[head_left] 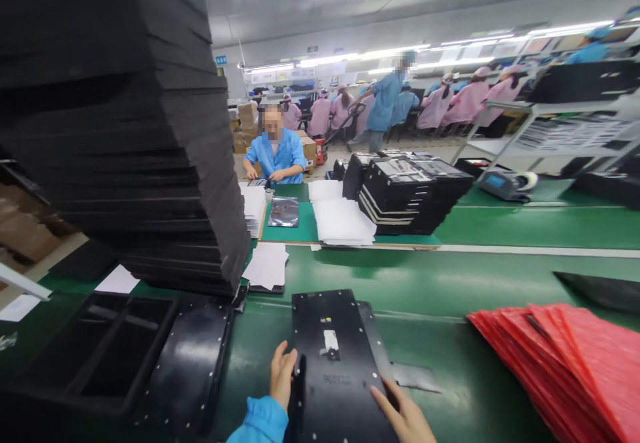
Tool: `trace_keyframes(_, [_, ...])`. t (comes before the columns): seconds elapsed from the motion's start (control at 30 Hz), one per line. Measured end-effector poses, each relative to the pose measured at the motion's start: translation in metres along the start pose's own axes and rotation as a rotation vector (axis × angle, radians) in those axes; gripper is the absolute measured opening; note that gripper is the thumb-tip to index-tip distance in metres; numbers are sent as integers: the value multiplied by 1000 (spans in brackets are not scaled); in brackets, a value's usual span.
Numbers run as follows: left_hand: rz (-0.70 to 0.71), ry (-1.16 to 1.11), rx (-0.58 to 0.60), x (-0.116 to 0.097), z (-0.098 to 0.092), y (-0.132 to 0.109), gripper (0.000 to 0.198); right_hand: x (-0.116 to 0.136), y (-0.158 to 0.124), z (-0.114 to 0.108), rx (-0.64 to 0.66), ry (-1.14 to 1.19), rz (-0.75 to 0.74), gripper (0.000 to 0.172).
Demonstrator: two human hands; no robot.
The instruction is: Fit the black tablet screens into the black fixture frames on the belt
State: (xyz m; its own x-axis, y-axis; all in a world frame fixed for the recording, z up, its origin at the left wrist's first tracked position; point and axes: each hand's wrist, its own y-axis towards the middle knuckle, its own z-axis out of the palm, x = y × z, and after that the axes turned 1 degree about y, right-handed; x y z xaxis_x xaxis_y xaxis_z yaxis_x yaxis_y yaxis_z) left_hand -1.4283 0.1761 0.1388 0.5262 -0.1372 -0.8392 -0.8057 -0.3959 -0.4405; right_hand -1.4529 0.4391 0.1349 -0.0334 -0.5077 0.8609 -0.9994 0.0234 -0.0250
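A flat black panel (333, 343) with small screws along its edges and a white label lies in front of me over the green bench. Beneath its right side shows the edge of another dark flat piece (375, 336). My right hand (407, 416) grips the panel's right edge, thumb on top and fingers at the side. Beside the left edge is my left hand (283, 376), fingers apart; whether it touches the panel is unclear. To the left lies a similar black panel (187, 356), near a dark tray (165, 336) with two recesses.
A tall stack of black trays (165, 129) rises at left. Red plastic bags (565, 356) lie at right. Across the bench (425, 283) are white sheets (345, 223), stacked black trays (400, 189) and a tape dispenser (507, 184). A co-worker in blue (280, 153) sits opposite.
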Motion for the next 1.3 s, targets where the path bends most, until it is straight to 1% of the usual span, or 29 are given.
trace_keyframes(0.07, [112,90,-54,-16,15,-3,55,-17,9,-23,30,9,-65,56])
trace_keyframes(0.13, [319,265,-128,-30,32,-14,51,-34,26,-43,-14,-18,-109,59])
trace_keyframes(0.17, [437,367,-144,-35,42,-22,49,-42,36,-52,-41,-49,-113,61])
trace_keyframes(0.2, [541,471,-128,-40,54,-31,50,-51,46,-58,-50,-96,-108,62])
trace_keyframes(0.23, [618,573,-83,-44,67,-40,52,-61,56,-62,-34,-159,-98,63])
trace_keyframes(0.27, [661,667,-22,-47,80,-50,56,-71,64,-64,5,-234,-95,65])
trace_keyframes(0.33, [664,833,76,-49,106,-65,69,-91,73,-60,110,-378,-134,67])
trace_keyframes(0.37, [640,906,93,-49,117,-70,75,-102,74,-57,153,-427,-173,65])
trace_keyframes(0.43, [590,1017,72,-46,133,-77,80,-119,71,-51,193,-448,-251,53])
trace_keyframes(0.47, [578,1056,50,-45,137,-79,80,-125,70,-51,189,-425,-259,47])
trace_keyframes(0.5, [579,1082,27,-43,140,-80,80,-127,69,-51,166,-387,-226,44])
trace_keyframes(0.57, [597,1108,-4,-41,141,-81,79,-120,70,-57,100,-289,-101,47])
trace_keyframes(0.6, [603,1114,-10,-41,140,-81,80,-109,71,-60,96,-265,-58,49])
trace_keyframes(0.63, [605,1119,-12,-41,140,-82,81,-94,72,-63,123,-265,-45,49])
trace_keyframes(0.67, [604,1123,-16,-41,140,-82,83,-76,72,-65,207,-308,-87,46])
trace_keyframes(0.73, [602,1129,-16,-42,139,-83,89,-35,71,-66,436,-473,-225,30])
trace_keyframes(0.77, [605,1130,-10,-42,140,-83,93,-16,70,-66,530,-563,-275,26])
trace_keyframes(0.83, [611,1132,11,-43,140,-83,100,16,68,-67,637,-724,-324,26])
trace_keyframes(0.9, [607,1136,42,-44,141,-84,107,35,69,-69,681,-841,-351,28])
trace_keyframes(1.0, [579,1140,73,-49,142,-88,116,45,76,-73,726,-926,-403,27])
trace_keyframes(1.1, [561,1138,86,-55,144,-91,120,46,82,-71,730,-953,-393,24])
trace_keyframes(1.2, [548,1122,131,-59,149,-94,119,46,81,-66,709,-973,-376,24])
trace_keyframes(1.3, [496,1075,201,-69,158,-100,111,44,84,-65,741,-963,-367,26])
